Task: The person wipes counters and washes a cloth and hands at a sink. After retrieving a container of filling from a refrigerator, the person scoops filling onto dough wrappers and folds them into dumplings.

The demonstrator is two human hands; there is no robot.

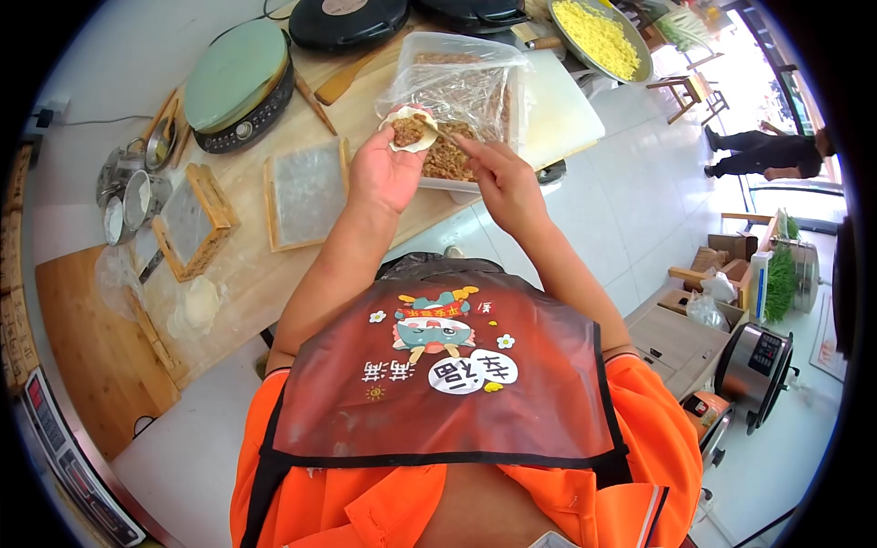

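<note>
My left hand (385, 173) is cupped, palm up, under a round dough wrapper (423, 144) bearing a heap of brown minced filling (406, 131). Between the fingers of my right hand (504, 187) is a thin stick-like tool (445, 136), its end reaching the wrapper's right edge; most of it is hidden by the fingers. Just beyond and below both hands is a white tub (448, 184) of minced filling (445, 163). Clear plastic film (457, 82) covers the tub's far part.
A white cutting board (566, 110) lies right of the tub. Leftward are a wooden-framed tray (311, 196), a wooden box (206, 219), dough (196, 306) and a green-lidded electric griddle (236, 73). A bowl of yellow crumbles (598, 41) stands far right. Another person (767, 153) is in the background.
</note>
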